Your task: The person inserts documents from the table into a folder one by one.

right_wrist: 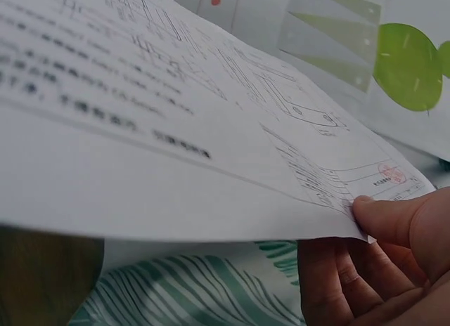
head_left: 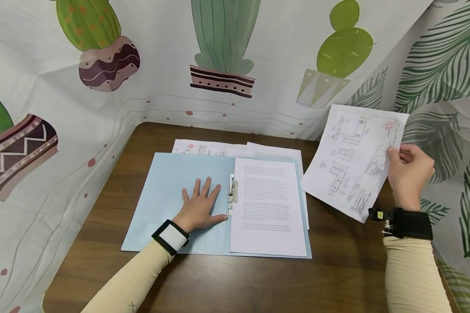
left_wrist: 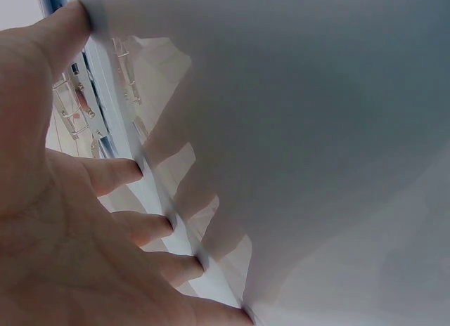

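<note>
A: Report the right hand [head_left: 411, 169].
B: Located at right of frame. Thumb and fingers pinch the drawing sheet [head_left: 346, 152] at its right edge. Whether the sheet's lower edge contacts the table [head_left: 337, 265] is hard to tell.
A: Report the left hand [head_left: 199, 209].
B: Located near frame centre, fingers spread, resting on the left cover of the blue folder [head_left: 168, 174]. The text page [head_left: 266, 208] lies on the folder's right side, beside the metal clip [head_left: 233, 193].

Left hand [left_wrist: 91, 235], spread fingers [left_wrist: 149, 227] touching a glossy folder [left_wrist: 316, 164] that mirrors them, metal clip [left_wrist: 86, 98] beyond, near the thumb [left_wrist: 65, 34]
</note>
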A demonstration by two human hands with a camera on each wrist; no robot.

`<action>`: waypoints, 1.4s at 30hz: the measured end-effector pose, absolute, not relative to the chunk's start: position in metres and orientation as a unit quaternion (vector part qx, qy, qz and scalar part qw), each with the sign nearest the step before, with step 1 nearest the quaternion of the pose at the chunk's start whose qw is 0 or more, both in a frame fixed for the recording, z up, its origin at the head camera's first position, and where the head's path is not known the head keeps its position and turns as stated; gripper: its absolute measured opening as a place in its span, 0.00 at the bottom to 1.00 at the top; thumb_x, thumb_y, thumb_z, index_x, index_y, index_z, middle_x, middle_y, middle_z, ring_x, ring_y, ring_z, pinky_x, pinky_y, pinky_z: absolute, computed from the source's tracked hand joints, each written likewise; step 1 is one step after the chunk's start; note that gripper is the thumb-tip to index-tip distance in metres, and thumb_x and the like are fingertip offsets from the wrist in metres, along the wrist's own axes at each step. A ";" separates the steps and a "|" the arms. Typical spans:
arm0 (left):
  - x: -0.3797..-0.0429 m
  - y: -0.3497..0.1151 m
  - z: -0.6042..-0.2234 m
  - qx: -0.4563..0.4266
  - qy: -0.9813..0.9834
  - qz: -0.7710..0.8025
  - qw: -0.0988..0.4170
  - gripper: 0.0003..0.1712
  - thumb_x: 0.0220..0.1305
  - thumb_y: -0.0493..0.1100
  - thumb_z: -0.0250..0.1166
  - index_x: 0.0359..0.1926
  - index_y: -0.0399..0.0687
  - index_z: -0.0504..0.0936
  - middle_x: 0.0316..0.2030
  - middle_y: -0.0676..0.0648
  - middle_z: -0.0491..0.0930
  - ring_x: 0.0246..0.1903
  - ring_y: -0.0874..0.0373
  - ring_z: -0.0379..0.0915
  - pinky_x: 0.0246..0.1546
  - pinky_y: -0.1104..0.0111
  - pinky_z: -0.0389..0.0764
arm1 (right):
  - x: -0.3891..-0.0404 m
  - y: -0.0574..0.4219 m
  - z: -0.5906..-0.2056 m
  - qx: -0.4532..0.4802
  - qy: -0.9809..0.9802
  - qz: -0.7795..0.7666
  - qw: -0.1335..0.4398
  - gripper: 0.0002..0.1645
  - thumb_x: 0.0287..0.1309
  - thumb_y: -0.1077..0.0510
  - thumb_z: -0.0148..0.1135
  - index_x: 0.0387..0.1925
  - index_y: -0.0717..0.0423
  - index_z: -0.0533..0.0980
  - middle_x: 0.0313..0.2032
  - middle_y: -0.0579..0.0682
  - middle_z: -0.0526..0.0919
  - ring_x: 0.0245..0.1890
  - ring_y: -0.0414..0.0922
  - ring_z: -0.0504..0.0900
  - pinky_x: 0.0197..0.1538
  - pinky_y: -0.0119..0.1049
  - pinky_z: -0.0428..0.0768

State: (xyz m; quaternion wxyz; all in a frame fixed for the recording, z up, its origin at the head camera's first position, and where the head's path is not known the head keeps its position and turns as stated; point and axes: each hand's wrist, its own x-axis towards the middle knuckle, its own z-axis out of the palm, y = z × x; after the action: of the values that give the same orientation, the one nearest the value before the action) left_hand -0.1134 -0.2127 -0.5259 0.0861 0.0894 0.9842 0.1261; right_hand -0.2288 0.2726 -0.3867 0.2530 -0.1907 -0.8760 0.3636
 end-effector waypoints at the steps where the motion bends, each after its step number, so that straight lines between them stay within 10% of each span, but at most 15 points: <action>1: -0.113 -0.213 -0.526 0.090 0.984 0.125 0.086 0.60 0.58 0.74 0.68 0.80 0.47 0.58 0.80 0.34 0.42 0.77 0.27 0.31 0.62 0.20 0.40 | -0.228 0.274 -0.385 -0.192 -0.870 0.370 0.263 0.23 0.71 0.48 0.61 0.58 0.56 0.83 0.51 0.52 0.88 0.28 0.16 0.71 0.38 0.18 0.70; 11: -0.113 -0.212 -0.523 0.091 0.984 0.129 0.087 0.60 0.58 0.74 0.68 0.80 0.47 0.58 0.80 0.34 0.42 0.77 0.27 0.31 0.62 0.20 0.40 | -0.219 0.285 -0.375 -0.188 -0.822 0.412 0.345 0.17 0.68 0.51 0.65 0.53 0.52 0.86 0.29 0.21 0.79 0.28 0.18 0.74 0.40 0.21 0.70; 21: -0.113 -0.212 -0.522 0.089 0.983 0.135 0.090 0.60 0.58 0.73 0.68 0.80 0.47 0.58 0.80 0.34 0.41 0.77 0.27 0.31 0.62 0.21 0.38 | -0.217 0.292 -0.371 -0.188 -0.805 0.449 0.340 0.15 0.68 0.52 0.66 0.54 0.49 0.86 0.42 0.37 0.88 0.32 0.23 0.80 0.40 0.19 0.73; 42: -0.112 -0.212 -0.523 0.091 0.984 0.121 0.092 0.61 0.58 0.75 0.67 0.80 0.46 0.57 0.80 0.33 0.42 0.77 0.27 0.31 0.62 0.20 0.40 | -0.217 0.288 -0.388 -0.188 -0.808 0.523 0.196 0.12 0.66 0.55 0.68 0.50 0.52 0.84 0.32 0.33 0.83 0.30 0.30 0.82 0.26 0.20 0.75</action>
State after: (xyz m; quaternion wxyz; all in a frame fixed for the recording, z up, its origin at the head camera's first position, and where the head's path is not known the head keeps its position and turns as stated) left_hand -0.1122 -0.2118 -0.5234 0.0915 0.0911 0.9842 0.1211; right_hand -0.2167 0.2882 -0.3884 0.1958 -0.1883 -0.8082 0.5226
